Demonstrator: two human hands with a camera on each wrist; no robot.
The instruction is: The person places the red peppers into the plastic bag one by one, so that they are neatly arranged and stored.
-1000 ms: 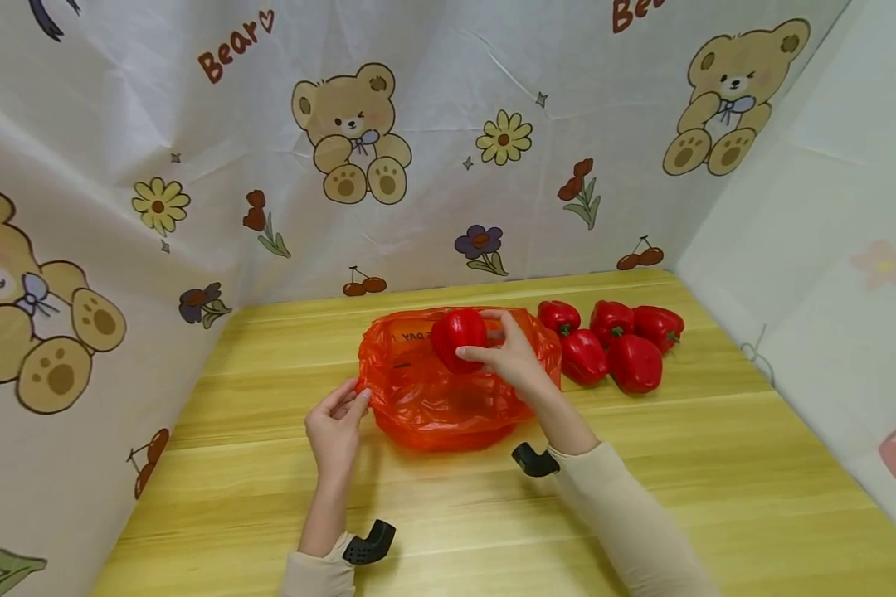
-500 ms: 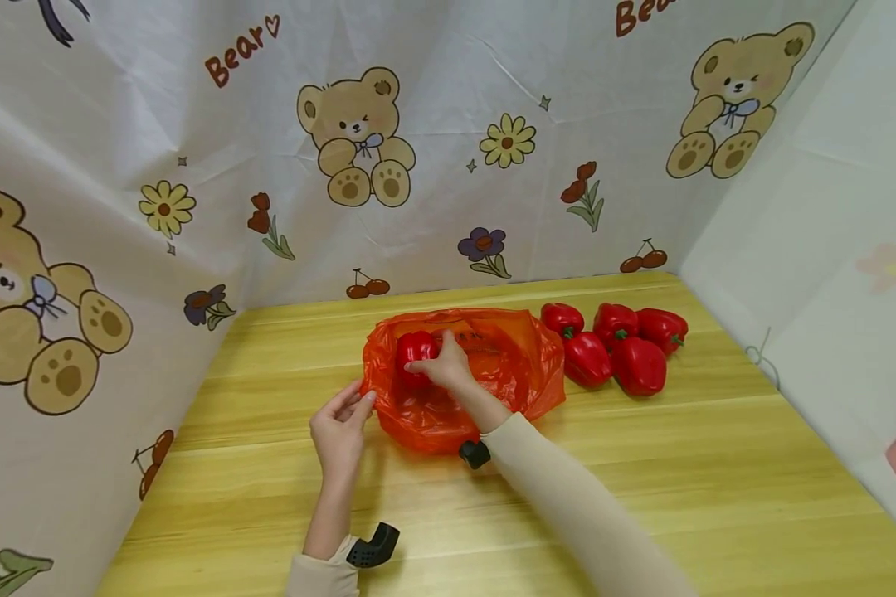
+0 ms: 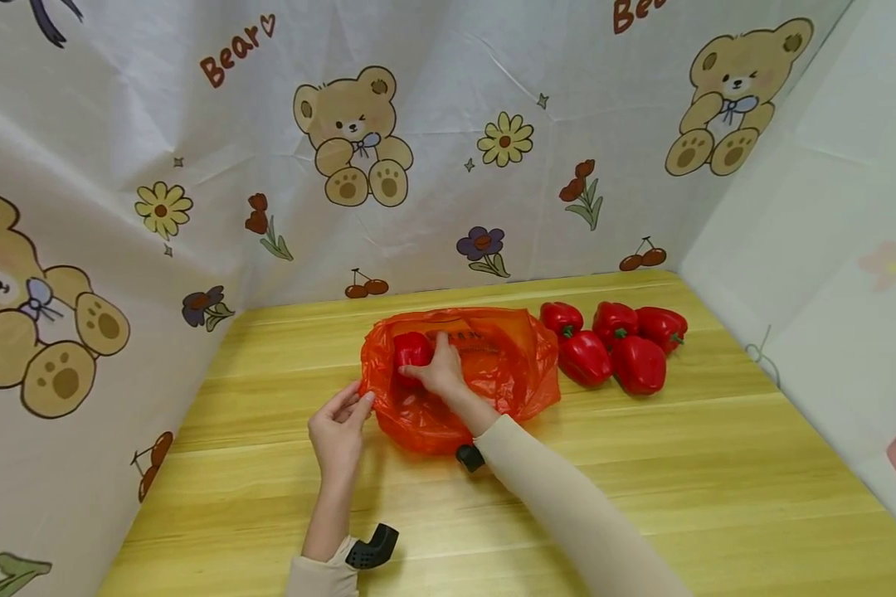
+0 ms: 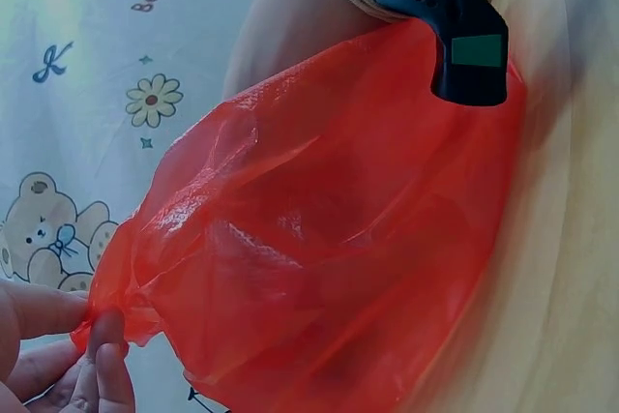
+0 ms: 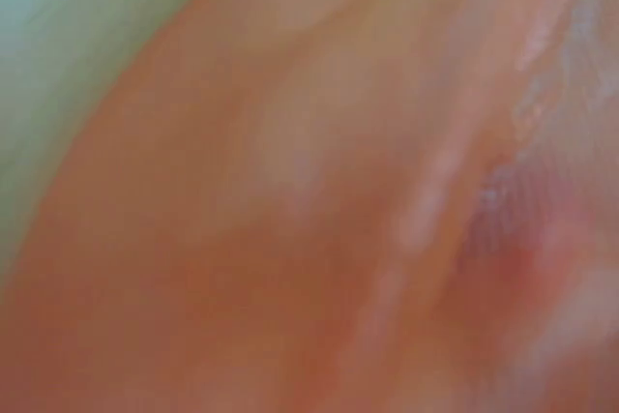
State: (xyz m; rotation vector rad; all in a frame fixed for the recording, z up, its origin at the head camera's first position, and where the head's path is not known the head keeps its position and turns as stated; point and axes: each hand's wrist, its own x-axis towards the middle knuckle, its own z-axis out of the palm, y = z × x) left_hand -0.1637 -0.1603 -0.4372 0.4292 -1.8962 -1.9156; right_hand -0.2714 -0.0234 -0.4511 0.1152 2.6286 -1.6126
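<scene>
An orange-red plastic bag (image 3: 493,398) lies mouth up on the table, its opening spread wide. My left hand (image 3: 339,419) pinches the bag's left rim between thumb and fingers; the left wrist view shows the film (image 4: 319,229) stretching away from those fingertips. Inside the bag, at its left end, my right hand (image 3: 442,371) grips a red bell pepper (image 3: 412,356), thumb on the near side and fingers on the far side. The right wrist view is blurred and filled by bag film (image 5: 242,191) close to the lens.
Several red bell peppers (image 3: 639,365) sit in a cluster on the wooden table (image 3: 717,464), just right of the bag. A bear-print cloth (image 3: 433,108) hangs behind and to the left, and a pale sheet (image 3: 814,274) stands on the right.
My right hand has carried the bell pepper left and down, from over the bag's middle into its left end. The left hand has kept its pinch on the rim.
</scene>
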